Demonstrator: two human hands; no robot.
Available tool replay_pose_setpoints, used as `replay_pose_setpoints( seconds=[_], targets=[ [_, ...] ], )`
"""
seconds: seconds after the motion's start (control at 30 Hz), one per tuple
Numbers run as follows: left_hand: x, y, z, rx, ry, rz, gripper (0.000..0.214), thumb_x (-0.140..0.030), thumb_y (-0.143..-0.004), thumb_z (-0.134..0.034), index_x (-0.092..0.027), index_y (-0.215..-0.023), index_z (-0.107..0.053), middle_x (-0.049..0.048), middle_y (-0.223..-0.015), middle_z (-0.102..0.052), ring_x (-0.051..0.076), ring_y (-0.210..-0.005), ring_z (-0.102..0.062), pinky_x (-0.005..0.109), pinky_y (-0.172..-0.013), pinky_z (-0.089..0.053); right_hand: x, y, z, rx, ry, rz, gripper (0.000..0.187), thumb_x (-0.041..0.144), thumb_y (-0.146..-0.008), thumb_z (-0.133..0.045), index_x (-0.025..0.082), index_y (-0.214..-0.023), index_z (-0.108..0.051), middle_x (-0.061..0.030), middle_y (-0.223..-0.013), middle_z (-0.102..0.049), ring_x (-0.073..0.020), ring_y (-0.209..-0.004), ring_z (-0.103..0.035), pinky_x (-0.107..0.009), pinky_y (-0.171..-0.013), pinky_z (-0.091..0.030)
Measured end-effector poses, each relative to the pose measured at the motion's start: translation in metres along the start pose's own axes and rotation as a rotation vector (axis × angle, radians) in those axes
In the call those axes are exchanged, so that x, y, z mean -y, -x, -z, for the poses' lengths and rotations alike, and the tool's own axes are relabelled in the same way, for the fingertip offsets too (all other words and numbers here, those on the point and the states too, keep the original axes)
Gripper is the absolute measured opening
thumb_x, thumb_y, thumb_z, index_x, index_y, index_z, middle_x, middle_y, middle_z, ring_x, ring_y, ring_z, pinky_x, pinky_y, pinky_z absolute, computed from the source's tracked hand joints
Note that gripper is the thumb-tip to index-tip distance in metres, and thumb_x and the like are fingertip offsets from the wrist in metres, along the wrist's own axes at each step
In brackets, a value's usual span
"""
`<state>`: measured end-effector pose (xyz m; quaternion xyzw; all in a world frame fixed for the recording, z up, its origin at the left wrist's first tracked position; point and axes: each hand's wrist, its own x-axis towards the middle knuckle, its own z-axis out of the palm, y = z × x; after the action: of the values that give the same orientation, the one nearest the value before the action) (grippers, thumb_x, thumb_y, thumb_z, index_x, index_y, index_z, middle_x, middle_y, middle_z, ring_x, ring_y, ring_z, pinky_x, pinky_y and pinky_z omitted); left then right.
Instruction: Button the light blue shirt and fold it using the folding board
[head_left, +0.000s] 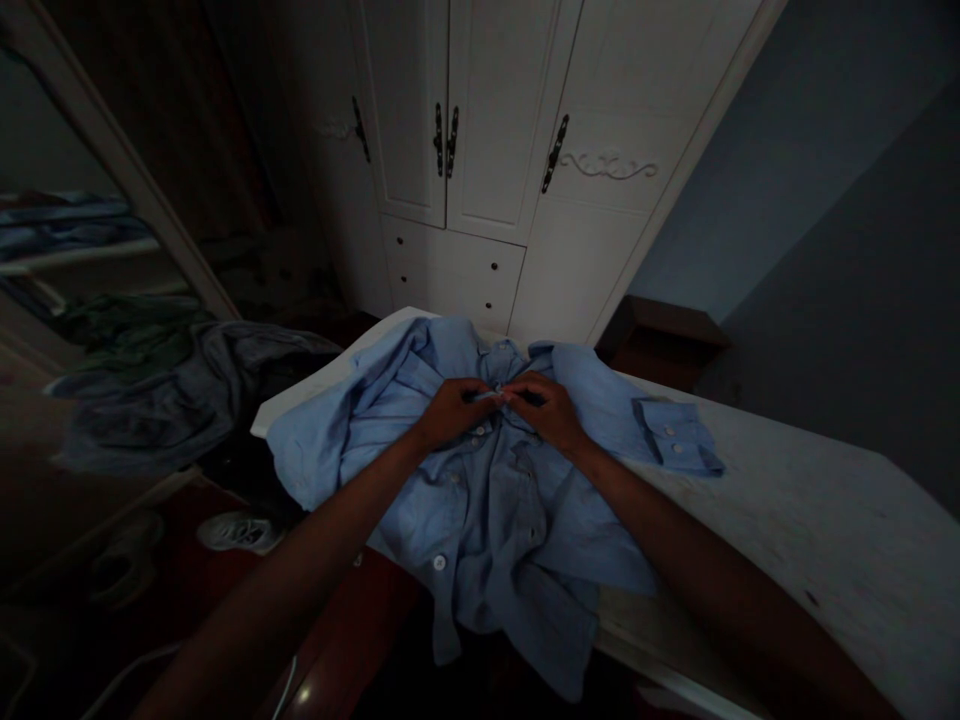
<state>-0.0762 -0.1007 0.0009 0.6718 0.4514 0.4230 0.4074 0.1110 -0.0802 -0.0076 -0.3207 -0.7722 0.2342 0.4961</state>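
Observation:
A light blue button-up shirt [390,430] lies spread over a white table, its front partly open and its lower hem hanging past the near edge. Just below the collar, my left hand [456,412] pinches the fabric of the front edge. My right hand [546,408] meets it fingertip to fingertip, also pinching the shirt there. Whatever small part sits between the fingertips is hidden. Several white buttons show down the left front, one of them low near the hem. The right sleeve's buttoned cuff [679,435] rests flat on the table.
The white table [795,480] stretches to the right. Behind it stands a white wardrobe [480,130] with dark handles. Dark clothes [195,390] are heaped at the left, and a shoe [238,532] is on the reddish floor. A brown box-like cabinet [664,335] stands behind the table.

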Motion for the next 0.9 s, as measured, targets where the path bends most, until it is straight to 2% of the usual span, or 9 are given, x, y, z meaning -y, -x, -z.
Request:
replay_pose_setpoints(
  seconds=[0.37,0.63,0.9],
  targets=[
    [0.0061,-0.0037,0.0035,0.027,0.046,-0.004,0.036,-0.049,-0.073,-0.069,-0.014,-0.081,-0.071,0.0031,-0.071,-0.070,0.013,-0.060,-0.060,0.023,-0.055,-0.048,0.0019,0.0005,0.0007,0.009,0.006,-0.002,0.017,0.038,-0.086,-0.066,0.023,-0.085,-0.075,-0.0038,-0.083,-0.069,-0.0173,-0.080,-0.065,-0.032,-0.075,-0.053],
    [0.0051,-0.0035,0.0036,-0.006,-0.036,-0.063,0.027,-0.041,-0.073,-0.068,-0.015,-0.080,-0.073,0.0030,-0.074,-0.072,0.015,-0.067,-0.063,0.023,-0.060,-0.049,0.0025,0.0009,0.0005,0.005,0.035,0.030,0.012,0.031,-0.086,-0.067,0.023,-0.085,-0.075,-0.0036,-0.083,-0.069,-0.0170,-0.080,-0.065,-0.032,-0.074,-0.053],
    [0.0040,-0.0038,0.0045,-0.032,-0.068,-0.083,0.027,-0.041,-0.073,-0.068,-0.015,-0.079,-0.074,0.0036,-0.075,-0.074,0.016,-0.069,-0.065,0.025,-0.065,-0.050,0.0049,0.0014,-0.0035,-0.056,0.090,0.074,0.009,0.028,-0.084,-0.064,0.023,-0.081,-0.071,-0.0032,-0.079,-0.066,-0.0179,-0.076,-0.063,-0.032,-0.071,-0.052]
  ],
)
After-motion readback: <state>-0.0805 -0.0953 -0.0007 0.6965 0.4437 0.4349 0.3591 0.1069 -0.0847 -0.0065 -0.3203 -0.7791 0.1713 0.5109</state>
